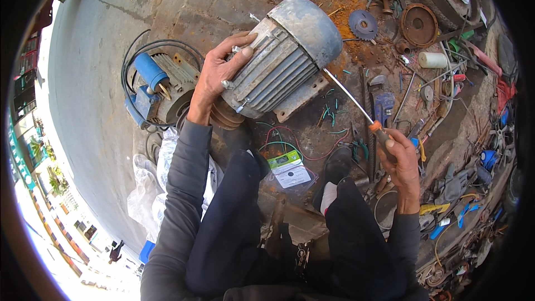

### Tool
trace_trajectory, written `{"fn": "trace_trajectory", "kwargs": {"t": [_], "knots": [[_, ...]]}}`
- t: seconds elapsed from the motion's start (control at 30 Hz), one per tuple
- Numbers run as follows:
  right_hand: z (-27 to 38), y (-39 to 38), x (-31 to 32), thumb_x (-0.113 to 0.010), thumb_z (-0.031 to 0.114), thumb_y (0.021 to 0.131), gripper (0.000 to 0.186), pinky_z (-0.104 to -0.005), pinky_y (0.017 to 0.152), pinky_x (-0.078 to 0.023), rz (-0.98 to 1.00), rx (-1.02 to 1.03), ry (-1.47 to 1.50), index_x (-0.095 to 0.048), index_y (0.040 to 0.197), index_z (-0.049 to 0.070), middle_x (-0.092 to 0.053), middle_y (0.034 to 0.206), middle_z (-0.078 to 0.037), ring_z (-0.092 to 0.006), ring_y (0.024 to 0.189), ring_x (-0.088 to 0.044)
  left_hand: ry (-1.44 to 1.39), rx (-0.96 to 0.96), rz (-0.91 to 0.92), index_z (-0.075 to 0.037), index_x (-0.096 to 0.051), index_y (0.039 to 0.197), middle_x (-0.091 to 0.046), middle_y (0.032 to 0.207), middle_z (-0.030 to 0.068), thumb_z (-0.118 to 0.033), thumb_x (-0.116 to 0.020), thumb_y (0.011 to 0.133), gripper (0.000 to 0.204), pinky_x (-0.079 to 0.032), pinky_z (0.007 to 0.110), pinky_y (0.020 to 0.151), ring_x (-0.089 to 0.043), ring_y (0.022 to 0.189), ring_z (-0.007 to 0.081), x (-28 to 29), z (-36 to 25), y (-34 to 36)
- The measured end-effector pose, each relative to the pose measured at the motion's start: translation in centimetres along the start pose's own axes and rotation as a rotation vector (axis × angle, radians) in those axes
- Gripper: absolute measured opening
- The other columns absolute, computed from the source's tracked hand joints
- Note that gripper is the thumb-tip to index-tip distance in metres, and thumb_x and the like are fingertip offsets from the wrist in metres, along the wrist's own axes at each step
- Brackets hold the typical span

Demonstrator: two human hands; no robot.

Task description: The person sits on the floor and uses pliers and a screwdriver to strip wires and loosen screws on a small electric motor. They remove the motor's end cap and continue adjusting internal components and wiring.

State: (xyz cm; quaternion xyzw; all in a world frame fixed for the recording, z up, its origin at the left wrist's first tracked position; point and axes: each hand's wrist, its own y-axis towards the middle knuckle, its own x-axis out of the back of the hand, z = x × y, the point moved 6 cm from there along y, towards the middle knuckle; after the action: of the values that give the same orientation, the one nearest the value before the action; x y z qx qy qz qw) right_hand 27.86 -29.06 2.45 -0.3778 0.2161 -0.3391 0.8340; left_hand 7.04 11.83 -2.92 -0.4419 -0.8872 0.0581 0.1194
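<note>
My left hand grips the left side of a grey, finned electric motor, which is tilted, with a rounded metal end cover toward the upper right. A rusty pulley sits under its lower left end and a flat mounting foot sticks out below. My right hand is closed on the orange and black handle of a long screwdriver, whose tip reaches the lower right edge of the end cover. Loose coloured wires and a plastic packet lie on the floor between my feet.
A second motor with blue parts and black cable sits at left beside crumpled plastic. Rusty parts, a pipe wrench, pliers and assorted tools crowd the right side. Grey pavement stretches leftward to a small distant person.
</note>
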Motion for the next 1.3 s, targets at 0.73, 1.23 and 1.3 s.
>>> {"fn": "trace_trajectory", "kwargs": {"t": [0.73, 1.23, 1.3], "knots": [[-3.0, 1.2, 0.2, -0.054, 0.028, 0.108, 0.047, -0.0216, 0.042, -0.030, 0.281, -0.233, 0.455, -0.059, 0.140, -0.007, -0.061, 0.077, -0.006, -0.0044, 0.046, -0.039, -0.013, 0.018, 0.000, -0.006, -0.074, 0.137, -0.066, 0.147, 0.0132, -0.029, -0.076, 0.102, 0.043, -0.047, 0.038, 0.113, -0.061, 0.132, 0.0233, -0.1, -0.2, 0.0], [3.8, 1.6, -1.7, -0.074, 0.021, 0.100, 0.039, -0.0216, 0.057, -0.036, -0.095, 0.368, -0.715, -0.071, 0.134, 0.002, -0.060, 0.083, 0.005, -0.0024, 0.068, -0.050, -0.074, 0.009, -0.052, -0.007, -0.074, 0.138, -0.063, 0.151, 0.0175, -0.021, -0.080, 0.098, 0.044, -0.042, 0.040, 0.119, -0.058, 0.140, 0.0255, 0.5, 1.2, -1.2], [4.6, 1.8, -1.4, -0.077, 0.022, 0.100, 0.036, -0.0236, 0.062, -0.041, -0.170, 0.600, -0.729, -0.073, 0.129, 0.002, -0.066, 0.088, 0.002, -0.0049, 0.073, -0.054, -0.072, 0.011, -0.064, -0.007, -0.074, 0.138, -0.064, 0.151, 0.0177, -0.021, -0.080, 0.098, 0.043, -0.042, 0.040, 0.119, -0.058, 0.140, 0.0258, 0.6, 1.3, -1.4]]}}
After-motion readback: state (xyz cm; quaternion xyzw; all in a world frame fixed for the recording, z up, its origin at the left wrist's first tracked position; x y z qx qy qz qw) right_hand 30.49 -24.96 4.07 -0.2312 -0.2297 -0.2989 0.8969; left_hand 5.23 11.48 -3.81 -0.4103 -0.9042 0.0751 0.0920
